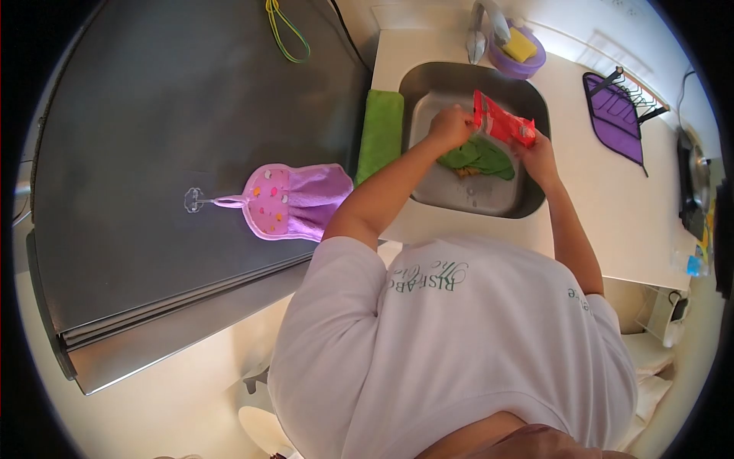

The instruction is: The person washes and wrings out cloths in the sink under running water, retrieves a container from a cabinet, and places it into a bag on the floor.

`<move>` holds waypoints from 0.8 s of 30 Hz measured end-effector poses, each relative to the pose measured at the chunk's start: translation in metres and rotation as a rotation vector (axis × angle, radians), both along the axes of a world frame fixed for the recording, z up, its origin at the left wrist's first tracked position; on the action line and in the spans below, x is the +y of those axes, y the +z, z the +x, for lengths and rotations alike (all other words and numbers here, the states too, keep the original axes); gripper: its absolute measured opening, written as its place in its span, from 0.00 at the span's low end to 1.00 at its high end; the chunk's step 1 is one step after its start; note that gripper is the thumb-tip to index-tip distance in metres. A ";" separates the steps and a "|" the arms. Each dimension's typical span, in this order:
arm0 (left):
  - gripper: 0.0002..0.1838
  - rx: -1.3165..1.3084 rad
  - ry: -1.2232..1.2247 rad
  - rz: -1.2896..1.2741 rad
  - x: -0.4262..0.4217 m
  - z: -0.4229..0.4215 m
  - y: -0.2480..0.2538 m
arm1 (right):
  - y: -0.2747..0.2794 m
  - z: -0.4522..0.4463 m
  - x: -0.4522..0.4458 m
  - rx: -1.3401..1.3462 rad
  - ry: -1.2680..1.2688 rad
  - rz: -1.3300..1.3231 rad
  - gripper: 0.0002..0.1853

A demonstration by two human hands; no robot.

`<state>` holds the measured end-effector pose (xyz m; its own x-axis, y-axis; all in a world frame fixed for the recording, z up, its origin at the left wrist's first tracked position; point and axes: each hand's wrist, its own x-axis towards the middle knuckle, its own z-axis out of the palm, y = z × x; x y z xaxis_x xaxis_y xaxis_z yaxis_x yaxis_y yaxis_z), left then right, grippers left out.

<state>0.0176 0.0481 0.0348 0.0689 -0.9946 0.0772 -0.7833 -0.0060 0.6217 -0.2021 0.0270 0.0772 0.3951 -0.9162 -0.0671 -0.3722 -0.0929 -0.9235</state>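
Note:
Over the sink [539,99], a red plastic packet [501,122] is held up between both hands. My left hand [451,128] pinches its left end with the fingers closed. On the other side, my right hand [540,159] grips the packet's lower right end. Beneath the packet, a crumpled green cloth [489,162] lies on the sink bottom, with something brownish at its lower edge. The packet's print is too small to read, and I cannot tell whether it is torn open.
A folded green towel [381,134] lies along the sink's left edge. Behind are a faucet [489,30] and a purple bowl [527,67] with a yellow sponge [520,46]. A dish rack [627,96] on a purple mat stands right. A pink hand towel [294,200] hangs left against a dark surface.

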 end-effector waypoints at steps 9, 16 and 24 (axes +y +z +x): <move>0.07 0.043 0.001 -0.052 -0.003 0.003 -0.007 | -0.004 0.004 0.003 0.035 -0.040 -0.209 0.16; 0.06 0.066 -0.008 -0.078 -0.005 -0.010 -0.018 | 0.012 -0.002 0.011 0.001 -0.145 -0.288 0.14; 0.06 0.163 -0.075 -0.119 -0.021 -0.043 -0.015 | 0.018 -0.025 0.014 0.089 -0.223 -0.368 0.12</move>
